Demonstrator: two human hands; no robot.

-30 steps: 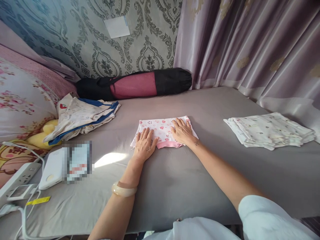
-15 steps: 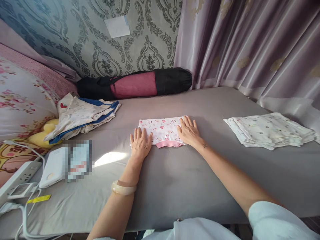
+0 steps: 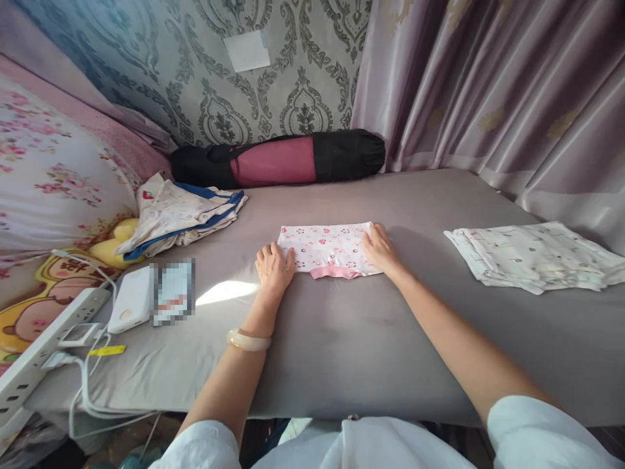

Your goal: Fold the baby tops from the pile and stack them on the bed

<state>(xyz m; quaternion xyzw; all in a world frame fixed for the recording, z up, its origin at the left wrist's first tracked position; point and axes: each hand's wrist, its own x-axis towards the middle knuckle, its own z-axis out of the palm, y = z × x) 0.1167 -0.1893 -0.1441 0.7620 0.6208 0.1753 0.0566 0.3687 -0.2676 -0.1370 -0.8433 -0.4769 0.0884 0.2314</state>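
Observation:
A small folded shirt [image 3: 332, 247], white with pink and red prints, lies flat on the grey sheet in front of me. Its curved pink neckband faces me. At its left edge is my left hand [image 3: 275, 266], palm down, the fingers curled in and the thumb on the cloth. My right hand [image 3: 382, 249] closes on the far right corner, with fingers bent around the edge; some fingertips are hidden. A pale bangle [image 3: 249, 341] circles my left wrist.
Folded light cloths [image 3: 532, 254] lie to the right. Left are a clothes pile [image 3: 183, 215], a white power bank [image 3: 131, 298], a blurred packet [image 3: 172, 292] and a power strip [image 3: 53, 355] with cables. A black and red rolled bag [image 3: 276, 159] rests against the wall.
Both hands have gone from lying flat with fingers stretched to fingers curled at the shirt's edges. The camera view has shifted slightly left.

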